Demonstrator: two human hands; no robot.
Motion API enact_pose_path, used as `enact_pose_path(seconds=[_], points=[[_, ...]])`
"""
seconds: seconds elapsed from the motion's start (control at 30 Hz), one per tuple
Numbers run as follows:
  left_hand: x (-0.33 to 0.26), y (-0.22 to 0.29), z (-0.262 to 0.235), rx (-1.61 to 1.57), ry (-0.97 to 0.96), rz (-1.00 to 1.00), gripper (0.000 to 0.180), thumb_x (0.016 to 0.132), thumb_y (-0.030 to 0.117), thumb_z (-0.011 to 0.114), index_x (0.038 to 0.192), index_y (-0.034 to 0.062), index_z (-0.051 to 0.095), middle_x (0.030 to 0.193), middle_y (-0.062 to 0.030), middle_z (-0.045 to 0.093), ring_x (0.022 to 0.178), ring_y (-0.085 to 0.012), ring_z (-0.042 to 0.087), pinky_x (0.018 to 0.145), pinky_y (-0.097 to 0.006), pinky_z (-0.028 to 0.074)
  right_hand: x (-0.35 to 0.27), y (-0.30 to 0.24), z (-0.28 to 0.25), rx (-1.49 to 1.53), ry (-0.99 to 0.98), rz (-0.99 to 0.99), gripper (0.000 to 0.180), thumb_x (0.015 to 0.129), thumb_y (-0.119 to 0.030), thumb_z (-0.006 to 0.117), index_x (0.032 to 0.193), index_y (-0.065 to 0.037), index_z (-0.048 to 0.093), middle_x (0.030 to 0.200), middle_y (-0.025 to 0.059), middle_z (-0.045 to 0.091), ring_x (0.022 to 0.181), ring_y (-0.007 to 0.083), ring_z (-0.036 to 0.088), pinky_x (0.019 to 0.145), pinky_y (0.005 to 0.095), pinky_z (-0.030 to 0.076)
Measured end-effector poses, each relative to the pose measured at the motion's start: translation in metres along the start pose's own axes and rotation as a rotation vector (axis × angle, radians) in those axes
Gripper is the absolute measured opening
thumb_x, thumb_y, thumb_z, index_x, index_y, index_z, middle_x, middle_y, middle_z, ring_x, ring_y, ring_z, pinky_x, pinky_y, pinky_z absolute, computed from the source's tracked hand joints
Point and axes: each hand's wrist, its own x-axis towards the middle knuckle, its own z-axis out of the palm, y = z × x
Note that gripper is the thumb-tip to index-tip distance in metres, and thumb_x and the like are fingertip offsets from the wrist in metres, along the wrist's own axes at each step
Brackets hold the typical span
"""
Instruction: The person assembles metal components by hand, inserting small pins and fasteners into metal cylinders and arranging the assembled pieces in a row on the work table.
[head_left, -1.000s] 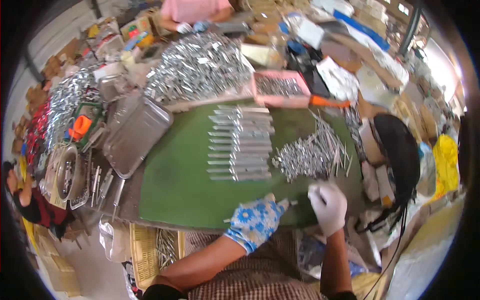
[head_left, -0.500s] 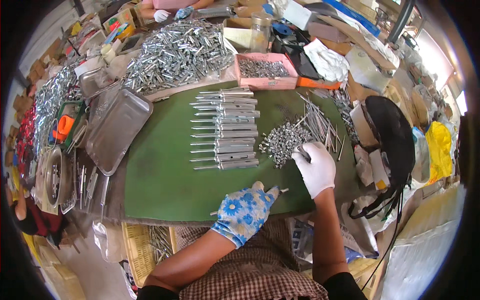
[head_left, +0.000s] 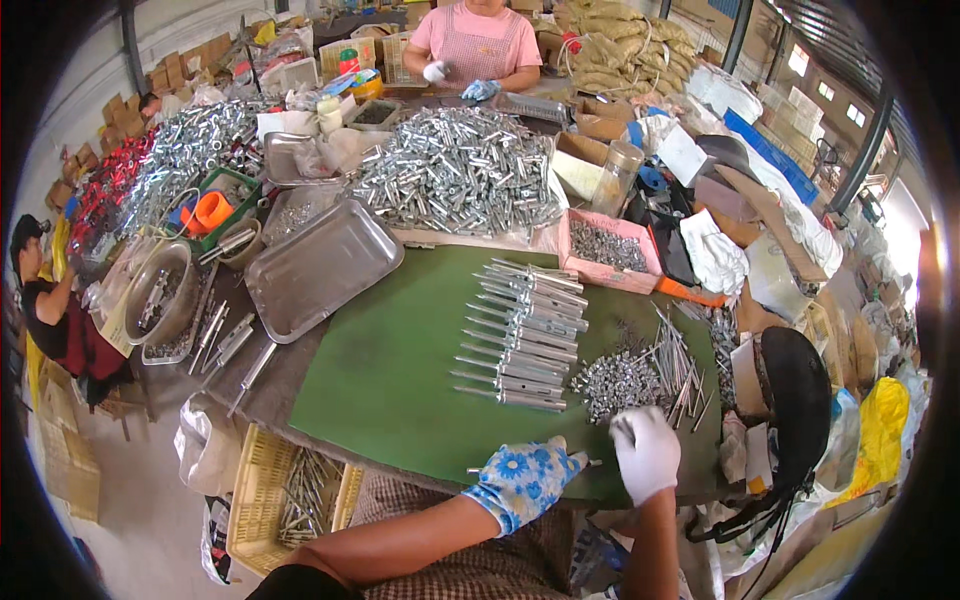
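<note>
My left hand (head_left: 525,483), in a blue flowered glove, is closed around a thin metal rod (head_left: 596,462) whose ends stick out on both sides, low over the green mat (head_left: 390,370). In a white glove, my right hand (head_left: 646,458) has its fingers curled together at the near edge of a heap of small silvery metal pieces (head_left: 612,385). Whatever those fingers hold is hidden. Beyond my left hand lies a row of several metal tubes (head_left: 538,345) with thin pointed pins sticking out leftward. Loose thin rods (head_left: 682,365) lie right of the heap.
A large pile of metal parts (head_left: 460,170) covers the table's far side, beside a pink box (head_left: 612,274) of small parts. An empty metal tray (head_left: 320,265) lies left. A yellow basket (head_left: 250,500) with rods stands below the near edge. Two other people (head_left: 478,45) are around.
The view has swung left and up, showing more of the room. My right hand has drawn back slightly from the heap toward the left hand, which still grips the rod.
</note>
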Motion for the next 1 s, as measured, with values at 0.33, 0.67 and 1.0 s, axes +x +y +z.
enact_pose_path(seconds=[0.33, 0.67, 1.0], points=[[0.001, 0.005, -0.012, -0.058, -0.078, -0.052, 0.028, 0.092, 0.017, 0.049, 0.116, 0.0155, 0.063, 0.097, -0.0117, 0.063, 0.078, -0.0288, 0.068, 0.064, -0.040, 0.055, -0.048, -0.014, 0.005, 0.112, 0.052, -0.124, 0.011, 0.073, -0.005, 0.069, 0.083, -0.007, 0.065, 0.084, 0.0119, 0.066, 0.076, 0.0330, 0.064, 0.067, 0.0393, 0.051], [0.007, -0.001, -0.017, -0.018, -0.171, -0.126, 0.034, 0.090, 0.019, 0.051, 0.121, 0.0192, 0.063, 0.097, -0.0119, 0.063, 0.074, -0.0263, 0.068, 0.064, -0.038, 0.055, -0.036, -0.014, -0.003, 0.228, 0.101, -0.006, 0.010, 0.078, -0.005, 0.070, 0.086, -0.006, 0.064, 0.087, 0.0113, 0.066, 0.077, 0.0311, 0.064, 0.068, 0.0373, 0.051], [0.013, 0.001, -0.017, -0.040, -0.184, -0.059, 0.037, 0.088, 0.018, 0.055, 0.124, 0.0179, 0.062, 0.092, -0.0119, 0.060, 0.070, -0.0263, 0.066, 0.060, -0.038, 0.054, -0.043, -0.012, 0.004, 0.204, 0.065, -0.045, 0.010, 0.078, -0.008, 0.069, 0.087, -0.009, 0.065, 0.088, 0.0104, 0.065, 0.076, 0.0313, 0.064, 0.066, 0.0390, 0.051]])
